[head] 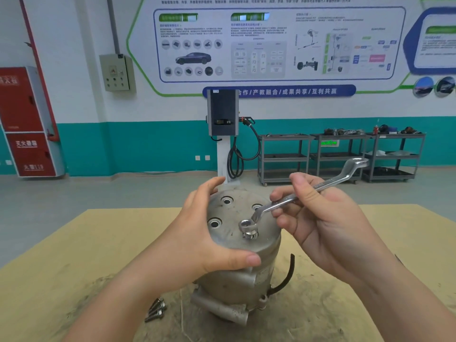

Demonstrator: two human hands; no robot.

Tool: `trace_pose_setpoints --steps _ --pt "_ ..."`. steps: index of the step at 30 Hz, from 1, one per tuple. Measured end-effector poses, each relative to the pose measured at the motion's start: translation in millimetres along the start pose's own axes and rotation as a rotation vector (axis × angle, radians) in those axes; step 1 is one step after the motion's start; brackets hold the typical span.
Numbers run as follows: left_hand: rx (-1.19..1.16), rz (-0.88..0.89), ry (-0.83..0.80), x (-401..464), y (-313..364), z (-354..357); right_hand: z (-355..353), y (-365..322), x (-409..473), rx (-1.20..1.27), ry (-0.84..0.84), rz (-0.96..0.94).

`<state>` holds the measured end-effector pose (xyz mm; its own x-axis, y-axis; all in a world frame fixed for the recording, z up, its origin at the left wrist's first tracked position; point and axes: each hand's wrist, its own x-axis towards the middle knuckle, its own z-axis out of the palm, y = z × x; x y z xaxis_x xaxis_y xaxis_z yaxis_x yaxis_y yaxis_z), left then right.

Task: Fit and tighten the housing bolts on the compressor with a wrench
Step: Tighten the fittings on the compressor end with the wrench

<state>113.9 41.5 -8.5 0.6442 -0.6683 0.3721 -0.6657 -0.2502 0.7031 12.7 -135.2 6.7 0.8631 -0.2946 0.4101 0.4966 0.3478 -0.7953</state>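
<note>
Wrench [306,193] pinched mid-shank by right hand [318,218], ring end over bolt [249,234] beyond fingertips for turning. Left hand [209,233] fingers curl round compressor [237,272], steadying it.

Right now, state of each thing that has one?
Grey metal compressor housing: upright on the table.
Steel bolt: seated in one top hole, not fully down.
Silver ring wrench: ring on that bolt.
Other top holes: empty.
Spare bolts: loose on the table.
Left hand: grips housing.
Right hand: holds wrench.
</note>
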Motion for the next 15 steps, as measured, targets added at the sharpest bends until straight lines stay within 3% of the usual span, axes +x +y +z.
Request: trace_pose_setpoints --steps 10,12,15 --pt "-0.001 0.032 -0.011 1.3 -6.5 0.0 -8.8 9.8 3.3 0.064 0.063 -0.061" --pt "-0.02 0.019 -0.06 0.0 -5.9 -3.3 -7.1 22.7 -2.2 0.019 0.098 -0.237" --pt "-0.044 0.025 -0.071 -3.3 -3.8 -2.3 1.1 53.4 -18.3 -0.148 0.102 -0.747"
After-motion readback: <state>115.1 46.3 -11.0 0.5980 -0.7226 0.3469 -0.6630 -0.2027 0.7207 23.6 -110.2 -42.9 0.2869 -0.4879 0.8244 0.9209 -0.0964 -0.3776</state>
